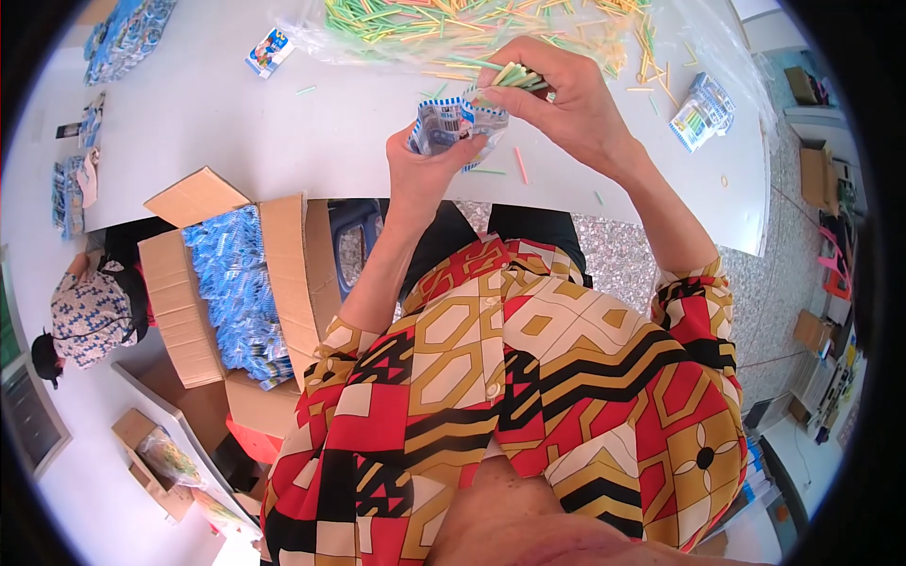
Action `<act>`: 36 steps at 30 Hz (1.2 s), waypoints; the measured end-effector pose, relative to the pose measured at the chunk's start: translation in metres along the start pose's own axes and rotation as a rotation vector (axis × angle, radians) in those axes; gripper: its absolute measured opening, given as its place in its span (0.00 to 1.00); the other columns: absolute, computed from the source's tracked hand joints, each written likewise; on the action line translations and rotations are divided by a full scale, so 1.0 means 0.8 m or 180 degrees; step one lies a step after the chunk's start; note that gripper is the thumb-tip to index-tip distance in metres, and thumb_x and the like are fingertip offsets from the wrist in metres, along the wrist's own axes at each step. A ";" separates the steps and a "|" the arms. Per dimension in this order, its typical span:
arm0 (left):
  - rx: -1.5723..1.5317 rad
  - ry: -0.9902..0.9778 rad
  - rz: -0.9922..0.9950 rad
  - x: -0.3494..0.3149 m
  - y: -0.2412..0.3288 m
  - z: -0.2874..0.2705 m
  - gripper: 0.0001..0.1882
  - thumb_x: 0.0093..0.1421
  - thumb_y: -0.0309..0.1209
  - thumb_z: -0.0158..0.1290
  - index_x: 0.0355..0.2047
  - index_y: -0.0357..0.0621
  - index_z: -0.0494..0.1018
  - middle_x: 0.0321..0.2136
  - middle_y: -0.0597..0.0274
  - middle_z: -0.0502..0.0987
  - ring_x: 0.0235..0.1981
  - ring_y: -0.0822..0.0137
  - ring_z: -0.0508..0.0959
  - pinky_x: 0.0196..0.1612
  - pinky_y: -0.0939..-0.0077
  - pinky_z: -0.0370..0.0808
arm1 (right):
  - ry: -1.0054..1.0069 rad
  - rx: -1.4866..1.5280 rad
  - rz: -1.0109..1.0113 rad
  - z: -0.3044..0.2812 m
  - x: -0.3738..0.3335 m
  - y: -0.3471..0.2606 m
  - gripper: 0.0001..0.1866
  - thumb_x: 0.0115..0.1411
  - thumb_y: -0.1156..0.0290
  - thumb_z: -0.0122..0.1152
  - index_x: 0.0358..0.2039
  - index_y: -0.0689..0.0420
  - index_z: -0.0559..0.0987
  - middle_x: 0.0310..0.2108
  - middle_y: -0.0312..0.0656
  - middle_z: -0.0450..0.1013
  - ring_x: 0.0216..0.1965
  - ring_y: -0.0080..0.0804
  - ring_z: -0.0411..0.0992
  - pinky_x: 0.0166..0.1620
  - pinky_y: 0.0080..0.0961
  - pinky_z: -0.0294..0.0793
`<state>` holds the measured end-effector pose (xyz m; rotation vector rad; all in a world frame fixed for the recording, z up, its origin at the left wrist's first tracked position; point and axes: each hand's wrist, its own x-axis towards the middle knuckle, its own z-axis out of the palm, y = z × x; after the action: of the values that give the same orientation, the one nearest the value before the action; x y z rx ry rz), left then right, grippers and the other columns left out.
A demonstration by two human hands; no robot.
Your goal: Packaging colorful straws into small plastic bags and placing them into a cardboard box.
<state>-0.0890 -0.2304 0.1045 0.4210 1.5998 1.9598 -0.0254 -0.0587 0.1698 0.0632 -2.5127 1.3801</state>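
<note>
My left hand (423, 177) grips a small clear plastic bag (442, 126) printed in blue and white, its mouth spread apart. Pinched in my right hand (564, 99) is a bundle of thin green and yellow sticks (512, 77), held just above the bag's mouth. The fingers of my right hand are close to the bag's rim; whether any sticks are inside the bag I cannot tell. Beyond my hands, a big heap of loose pastel sticks (453, 21) lies on clear plastic sheeting on the white table (189, 132).
A printed packet (270, 52) lies at the far left of the table, a bag with sticks (701, 113) at the right. Beside me on the left stands an open carton (170, 307) full of blue packets (231, 283). Another person (99, 311) is farther left.
</note>
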 end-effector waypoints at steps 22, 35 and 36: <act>0.0057 0.0049 0.0048 0.008 -0.004 -0.004 0.09 0.48 0.22 0.60 0.31 0.36 0.77 0.25 0.66 0.77 0.26 0.79 0.74 0.31 0.85 0.71 | -0.0152 0.0033 -0.0074 -0.006 0.009 -0.004 0.07 0.57 0.72 0.57 0.38 0.54 0.78 0.25 0.25 0.69 0.20 0.10 0.57 0.23 0.11 0.57; 0.0053 -0.0002 0.0089 0.010 -0.008 -0.009 0.07 0.48 0.23 0.60 0.29 0.36 0.76 0.24 0.68 0.76 0.25 0.80 0.72 0.30 0.85 0.71 | 0.0460 0.0729 -0.2864 -0.041 0.053 -0.005 0.03 0.53 0.77 0.59 0.30 0.60 0.76 0.29 0.42 0.74 0.33 0.32 0.72 0.35 0.23 0.70; 0.0109 0.0042 0.0141 0.009 -0.009 -0.012 0.07 0.48 0.23 0.60 0.29 0.36 0.76 0.24 0.69 0.76 0.25 0.81 0.72 0.29 0.85 0.70 | -0.0149 -0.0059 -0.1544 -0.052 0.044 -0.051 0.03 0.53 0.77 0.57 0.30 0.61 0.75 0.30 0.42 0.73 0.33 0.34 0.72 0.36 0.25 0.71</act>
<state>-0.0986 -0.2330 0.0947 0.4617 1.6474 1.9742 -0.0430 -0.0431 0.2338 0.6599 -2.3272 1.1611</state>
